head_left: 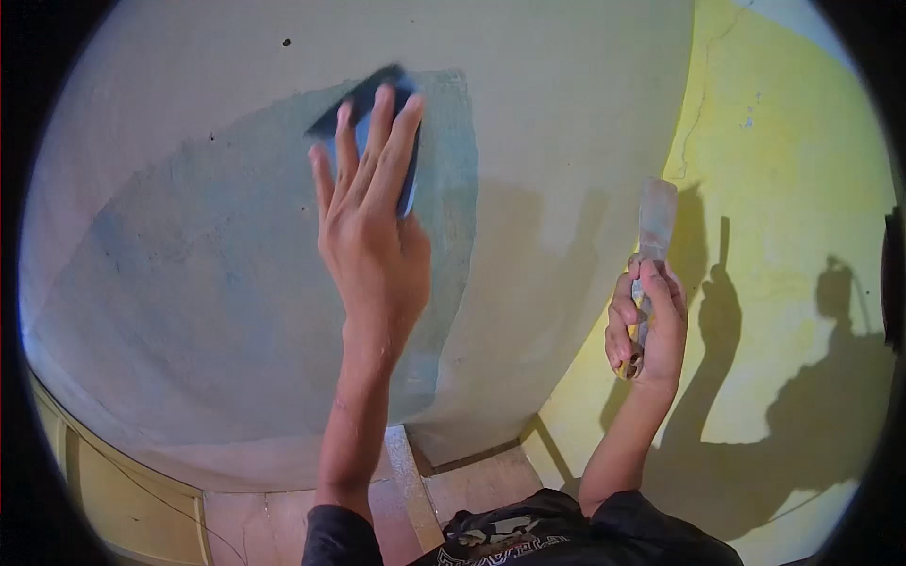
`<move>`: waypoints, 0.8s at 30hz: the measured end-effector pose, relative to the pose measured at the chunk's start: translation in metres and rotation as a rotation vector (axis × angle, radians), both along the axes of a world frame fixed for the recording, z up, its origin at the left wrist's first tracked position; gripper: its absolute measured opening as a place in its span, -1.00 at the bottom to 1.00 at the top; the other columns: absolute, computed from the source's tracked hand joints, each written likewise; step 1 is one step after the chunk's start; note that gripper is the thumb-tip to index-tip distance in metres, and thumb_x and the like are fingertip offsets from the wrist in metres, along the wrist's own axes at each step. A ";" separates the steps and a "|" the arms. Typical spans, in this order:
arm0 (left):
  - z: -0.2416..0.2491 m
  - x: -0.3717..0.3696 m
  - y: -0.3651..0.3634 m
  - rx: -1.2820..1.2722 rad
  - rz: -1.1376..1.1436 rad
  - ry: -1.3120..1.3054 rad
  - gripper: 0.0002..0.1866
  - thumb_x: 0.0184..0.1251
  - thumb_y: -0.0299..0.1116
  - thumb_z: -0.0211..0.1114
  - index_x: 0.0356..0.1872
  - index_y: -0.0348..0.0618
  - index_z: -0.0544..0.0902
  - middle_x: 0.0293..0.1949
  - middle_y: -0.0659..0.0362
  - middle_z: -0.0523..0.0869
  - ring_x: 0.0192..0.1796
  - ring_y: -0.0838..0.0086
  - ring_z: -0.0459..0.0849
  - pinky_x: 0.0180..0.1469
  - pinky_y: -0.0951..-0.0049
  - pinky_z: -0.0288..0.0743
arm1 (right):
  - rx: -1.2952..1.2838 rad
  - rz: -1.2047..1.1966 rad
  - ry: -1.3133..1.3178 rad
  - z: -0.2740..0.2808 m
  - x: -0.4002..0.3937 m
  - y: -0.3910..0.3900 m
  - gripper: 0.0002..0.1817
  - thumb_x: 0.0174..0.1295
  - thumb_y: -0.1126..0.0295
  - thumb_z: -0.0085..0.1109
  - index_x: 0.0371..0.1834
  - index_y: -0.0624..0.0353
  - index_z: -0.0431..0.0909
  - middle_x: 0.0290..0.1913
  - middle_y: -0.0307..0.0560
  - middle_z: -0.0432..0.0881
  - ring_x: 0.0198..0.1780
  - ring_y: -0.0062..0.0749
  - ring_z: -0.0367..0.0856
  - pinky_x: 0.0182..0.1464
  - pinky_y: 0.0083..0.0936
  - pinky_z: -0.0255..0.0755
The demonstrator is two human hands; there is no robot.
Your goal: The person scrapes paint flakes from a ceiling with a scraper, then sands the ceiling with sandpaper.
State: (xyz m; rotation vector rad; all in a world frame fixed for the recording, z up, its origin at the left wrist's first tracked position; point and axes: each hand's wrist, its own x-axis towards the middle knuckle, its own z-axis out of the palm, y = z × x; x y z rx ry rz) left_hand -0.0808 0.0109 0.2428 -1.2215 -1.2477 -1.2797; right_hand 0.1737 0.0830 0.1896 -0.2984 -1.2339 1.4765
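My left hand (375, 241) has a flat dark-blue plate (362, 107) under spread fingers, held against the blue-grey wall patch (217, 255); right hand (666, 316)'s gripping a yellowish-handled metal scraper (657, 212), blade up.

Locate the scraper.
Head view, right side: the scraper points up in the right hand, near where the yellow wall meets the grey surface.

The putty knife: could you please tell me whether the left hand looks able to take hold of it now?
Probably not right away: the left hand holds a dark flat tool, and the right hand grips the putty knife.
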 end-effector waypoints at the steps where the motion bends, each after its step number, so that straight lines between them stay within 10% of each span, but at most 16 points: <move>1: 0.021 -0.001 0.014 -0.015 0.009 0.083 -0.29 0.22 -0.79 0.09 0.40 0.01 0.61 0.46 0.16 0.56 0.60 0.12 0.35 0.63 -0.11 0.05 | -0.002 -0.007 0.005 -0.002 0.005 -0.001 -0.74 0.57 0.16 0.07 -0.12 0.14 0.45 -0.60 -0.18 0.41 -0.84 -0.50 0.34 -0.84 -0.50 0.29; 8: -0.026 0.019 0.080 -0.299 0.059 0.127 -0.29 0.28 -0.75 0.08 0.45 0.10 0.56 0.49 0.23 0.53 0.56 0.23 0.42 0.61 0.06 0.20 | 0.012 -0.013 -0.024 -0.027 0.038 0.015 -0.74 0.59 0.19 0.02 -0.08 0.19 0.46 -0.59 -0.15 0.41 -0.84 -0.48 0.30 -0.83 -0.50 0.29; 20: -0.416 0.090 0.018 -1.176 0.097 -0.345 -0.34 0.34 -0.58 0.12 0.49 0.09 0.50 0.53 0.20 0.47 0.55 0.18 0.40 0.53 0.00 0.29 | -0.069 0.038 -0.133 -0.076 0.067 0.077 -0.77 0.57 0.25 0.03 -0.11 0.23 0.48 -0.60 -0.13 0.40 -0.82 -0.48 0.26 -0.79 -0.50 0.27; 24: -0.387 0.094 -0.015 -1.465 -0.139 -0.894 -0.46 0.44 -0.47 0.12 0.43 0.13 0.55 0.43 0.10 0.57 0.32 0.00 0.62 0.34 0.00 0.52 | -0.125 0.025 -0.142 -0.082 0.065 0.074 -0.76 0.57 0.25 0.03 -0.10 0.22 0.48 -0.58 -0.14 0.42 -0.81 -0.47 0.30 -0.79 -0.50 0.28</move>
